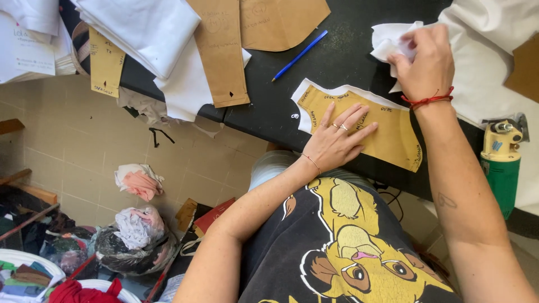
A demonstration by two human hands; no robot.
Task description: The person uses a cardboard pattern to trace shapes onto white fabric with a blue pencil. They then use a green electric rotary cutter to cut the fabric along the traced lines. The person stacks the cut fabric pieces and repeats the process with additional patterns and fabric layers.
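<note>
Far to your left, at about 9 o'clock, a stack of folded white fabric [149, 28] lies on the black surface [337, 56] with a narrow yellow paper pattern strip [105, 63] just beside it. Next to these, toward 11 o'clock, a long brown paper pattern piece [222, 50] overlaps the white cloth, and a broader brown pattern piece [281, 19] sits just beyond it. A blue pen [299, 56] lies at 12 o'clock on bare surface, its long axis slanting from lower left to upper right.

Your left hand [337, 140] rests flat, fingers spread and open, pressing down on the yellow paper pattern [387, 132]. It grips nothing; it only weighs the paper down. That pattern lies at the near edge of the surface, right in front of you, on top of a white fabric piece [306, 92] that shows as a thin border along its far and left edges. Its long axis runs from 10 o'clock to 4 o'clock, and your left hand covers its left half.

Your right hand [424, 62], at 1 o'clock, is closed around a bunched scrap of white fabric [387, 42], fingers curled tight on it. A large white cloth [488, 62] spreads beyond it. At 3 o'clock a green and yellow electric cutter [501, 163] stands at the edge, well clear of both hands.
</note>
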